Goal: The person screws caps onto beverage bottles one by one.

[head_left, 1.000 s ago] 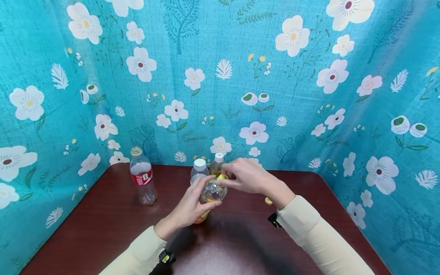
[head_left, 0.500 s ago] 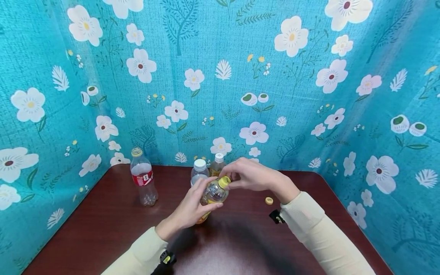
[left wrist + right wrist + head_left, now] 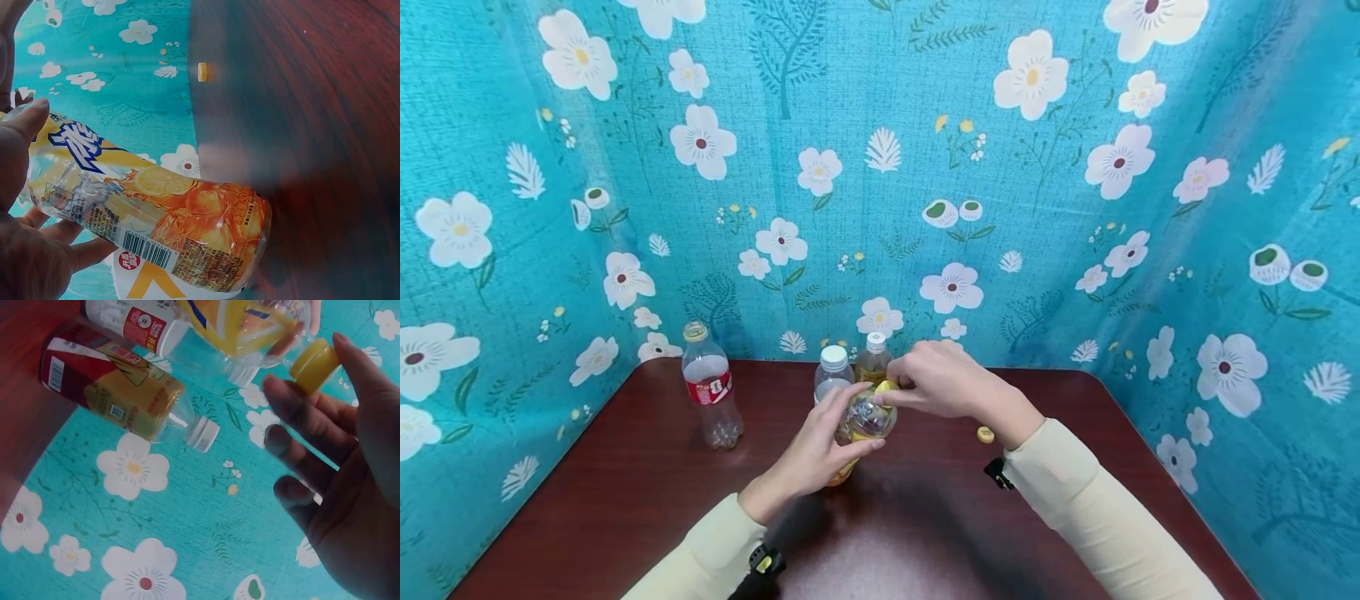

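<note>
My left hand (image 3: 808, 454) grips a clear plastic drink bottle (image 3: 181, 212) with a yellow and orange label showing lemon and ice, held tilted above the table. Its fingers and thumb curl round the bottle's upper part. The thumb and forefinger of my right hand (image 3: 943, 379) pinch the yellow cap (image 3: 314, 365), which sits at the bottle's neck. In the right wrist view, the other right fingers spread loosely below the cap. From the head view, the right fingers partly cover the cap, and the left hand hides much of the label.
Behind the hands stand a white-capped clear bottle (image 3: 833, 360) and a bottle with a red and gold label (image 3: 119, 381). A red-labelled bottle (image 3: 710, 389) is at the left. One loose yellow cap (image 3: 985, 434) lies right on the dark table (image 3: 625, 500). Floral cloth (image 3: 880, 208) encloses the back and sides.
The right hand has turned slightly over the cap since half a second ago, covering more of it, much as a second ago. The left hand and bottle have hardly moved.
</note>
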Motion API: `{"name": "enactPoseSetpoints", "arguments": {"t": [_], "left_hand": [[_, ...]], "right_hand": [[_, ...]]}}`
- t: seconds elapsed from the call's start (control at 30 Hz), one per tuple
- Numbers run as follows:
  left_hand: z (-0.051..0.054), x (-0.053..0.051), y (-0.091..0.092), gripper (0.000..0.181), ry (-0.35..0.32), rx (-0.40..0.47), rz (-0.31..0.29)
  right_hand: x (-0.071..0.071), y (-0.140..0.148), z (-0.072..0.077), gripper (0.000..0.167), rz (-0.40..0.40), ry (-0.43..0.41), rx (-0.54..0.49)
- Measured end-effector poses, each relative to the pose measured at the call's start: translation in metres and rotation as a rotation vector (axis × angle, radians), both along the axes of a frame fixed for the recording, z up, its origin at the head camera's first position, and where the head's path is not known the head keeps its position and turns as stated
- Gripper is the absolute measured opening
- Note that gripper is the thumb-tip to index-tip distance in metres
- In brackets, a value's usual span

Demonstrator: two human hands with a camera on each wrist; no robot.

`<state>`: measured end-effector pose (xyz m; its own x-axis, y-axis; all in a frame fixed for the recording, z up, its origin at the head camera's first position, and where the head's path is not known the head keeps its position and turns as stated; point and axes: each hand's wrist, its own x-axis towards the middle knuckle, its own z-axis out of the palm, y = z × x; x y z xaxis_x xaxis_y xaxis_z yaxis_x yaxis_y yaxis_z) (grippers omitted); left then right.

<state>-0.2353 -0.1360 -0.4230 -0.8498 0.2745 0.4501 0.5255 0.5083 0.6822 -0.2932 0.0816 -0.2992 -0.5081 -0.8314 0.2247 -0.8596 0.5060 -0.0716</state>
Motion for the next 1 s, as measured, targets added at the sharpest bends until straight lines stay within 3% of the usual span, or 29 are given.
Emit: {"name": "enactPoseSetpoints", "arguments": {"t": [0.13, 0.33, 0.53, 0.83, 1.0], "left_hand": [[-0.001, 0.000, -0.001, 0.075, -0.005, 0.006, -0.007], [-0.002, -0.001, -0.003, 0.076, -0.018, 0.014, -0.009], [0.000, -0.001, -0.003, 0.075, -0.007, 0.016, -0.006], [0.001, -0.002, -0.002, 0.078, 0.001, 0.020, 0.020], [0.000, -0.002, -0.002, 0.077, -0.012, 0.020, 0.001]], "right_hand": [[-0.003, 0.004, 0.000, 0.017, 0.087, -0.109, -0.037], [-0.008, 0.006, 0.002, 0.022, 0.197, -0.245, -0.073], [-0.007, 0.002, 0.004, 0.011, 0.183, -0.200, -0.090], [0.001, -0.005, -0.004, 0.038, -0.007, -0.051, -0.056], [-0.001, 0.001, -0.005, 0.018, 0.059, -0.109, -0.107]]}}
